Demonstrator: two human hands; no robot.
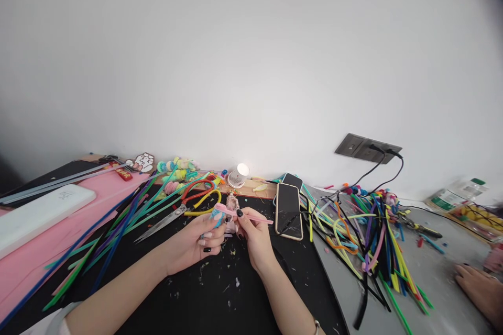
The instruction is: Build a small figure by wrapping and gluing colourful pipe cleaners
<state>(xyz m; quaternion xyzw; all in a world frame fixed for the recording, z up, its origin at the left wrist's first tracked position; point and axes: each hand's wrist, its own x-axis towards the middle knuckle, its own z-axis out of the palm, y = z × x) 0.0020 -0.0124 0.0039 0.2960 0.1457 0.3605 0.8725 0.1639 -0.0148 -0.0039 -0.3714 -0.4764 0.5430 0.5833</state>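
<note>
Above the black mat (204, 293), my left hand (196, 243) is closed around a small blue and pink fuzzy piece (217, 215). My right hand (253, 238) pinches a pink pipe cleaner (257, 218), whose free end sticks out to the right past the fingers. The pipe cleaner's other end meets the blue piece at my left fingertips. Just behind the hands is a small pale pink object (231, 201), partly hidden, its kind unclear. Red-handled scissors (178, 212) lie open to the left of my left hand.
A white paper cup (238, 175) stands by the wall. Phones (290, 209) lie right of my hands. Bundles of coloured pipe cleaners (387, 251) spread on both sides. A white device (47, 214) rests at left. Another person's hand (479, 288) is at far right.
</note>
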